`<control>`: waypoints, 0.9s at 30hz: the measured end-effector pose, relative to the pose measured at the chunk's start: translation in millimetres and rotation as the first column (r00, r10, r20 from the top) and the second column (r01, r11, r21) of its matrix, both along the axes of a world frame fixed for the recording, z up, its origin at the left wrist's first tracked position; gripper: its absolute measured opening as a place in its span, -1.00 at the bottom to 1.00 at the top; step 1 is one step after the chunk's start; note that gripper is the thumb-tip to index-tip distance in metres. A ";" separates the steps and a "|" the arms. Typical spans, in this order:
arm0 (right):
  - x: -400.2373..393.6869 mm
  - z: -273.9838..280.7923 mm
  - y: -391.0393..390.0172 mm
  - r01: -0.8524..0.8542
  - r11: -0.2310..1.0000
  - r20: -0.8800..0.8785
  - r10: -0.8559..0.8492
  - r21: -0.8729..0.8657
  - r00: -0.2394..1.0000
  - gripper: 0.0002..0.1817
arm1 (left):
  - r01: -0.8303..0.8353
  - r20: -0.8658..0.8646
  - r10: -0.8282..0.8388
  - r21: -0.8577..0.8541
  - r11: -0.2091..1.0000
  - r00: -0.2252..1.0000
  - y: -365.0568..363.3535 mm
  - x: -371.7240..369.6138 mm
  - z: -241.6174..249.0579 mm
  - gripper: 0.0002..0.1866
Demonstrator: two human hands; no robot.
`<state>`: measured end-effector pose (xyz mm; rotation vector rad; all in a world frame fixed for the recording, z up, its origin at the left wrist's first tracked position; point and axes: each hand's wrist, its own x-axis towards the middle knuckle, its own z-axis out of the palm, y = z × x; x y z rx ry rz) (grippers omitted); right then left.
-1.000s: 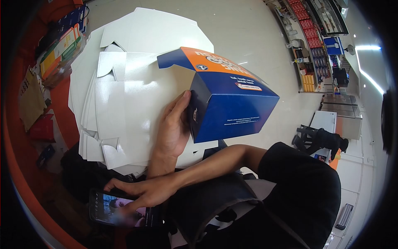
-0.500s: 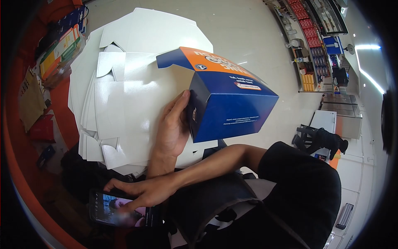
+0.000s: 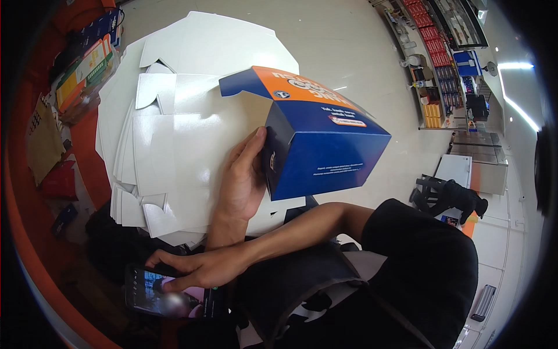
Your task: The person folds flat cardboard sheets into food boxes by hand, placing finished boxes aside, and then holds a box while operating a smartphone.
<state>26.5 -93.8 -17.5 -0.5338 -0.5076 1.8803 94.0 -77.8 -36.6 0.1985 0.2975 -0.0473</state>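
Observation:
A blue and orange cardboard box (image 3: 331,157) is held up in front of me, with a flap sticking out at its left end. My left hand (image 3: 244,174) is closed on the box's near left end, thumb along the side; its other fingers are mostly hidden behind. My right arm crosses over the left forearm. At the lower left, my right hand (image 3: 203,267) is over a smartphone (image 3: 145,294) with a lit screen, its fingers apart and one fingertip on the glass. Under the box lies a pile of white flat cardboard blanks (image 3: 174,134).
Packaged goods (image 3: 87,67) and a brown paper item (image 3: 43,142) lie along the orange edge at left. Shelves with red boxes (image 3: 430,41) stand at the upper right. A black chair (image 3: 447,198) is farther right, on the pale floor (image 3: 360,52).
My right hand's finger has shifted slightly upward on the phone screen, and the picture there has moved. The left hand and the box stay in place.

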 end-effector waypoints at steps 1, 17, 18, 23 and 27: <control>2.8 3.1 -0.5 -0.010 1.000 0.000 0.010 -0.019 1.000 -0.38 | 0.000 -0.005 0.000 0.000 1.000 1.000 0.0 0.2 -0.1 -0.69; 1.7 1.5 -0.3 -0.008 1.000 0.057 0.008 -0.003 0.998 -0.41 | 0.017 0.028 -0.017 0.003 1.000 0.999 1.3 0.5 -0.4 -0.69; 1.8 2.1 -0.1 -0.008 1.000 0.057 0.008 -0.003 0.998 -0.41 | 0.017 0.022 -0.017 0.007 1.000 1.000 1.2 0.5 -0.2 -0.69; 2.4 2.2 -0.7 -0.026 1.000 0.006 0.026 -0.016 1.000 -0.41 | 0.017 0.002 -0.017 0.014 1.000 1.000 1.0 0.4 1.2 -0.69; -3.8 -4.5 -1.6 0.048 0.999 0.020 -0.049 0.020 0.999 -0.32 | 0.016 0.018 -0.016 0.013 1.000 1.000 1.3 0.5 1.0 -0.69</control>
